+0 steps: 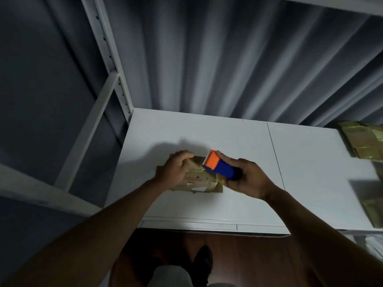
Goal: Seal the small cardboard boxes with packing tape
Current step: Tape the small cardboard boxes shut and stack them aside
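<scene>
A small brown cardboard box (pixel 200 176), shiny with tape, lies near the middle of the white bench (pixel 228 204). The left hand (pixel 173 170) rests on the box's 9 o'clock end, its grip curled over the top edge. The right hand (pixel 247 179), at the box's 3 o'clock side, has its grip wrapped round a blue and orange tape dispenser (pixel 220 166), orange end on the box top. More taped boxes (pixel 364 141) sit at the bench's 3 o'clock edge.
</scene>
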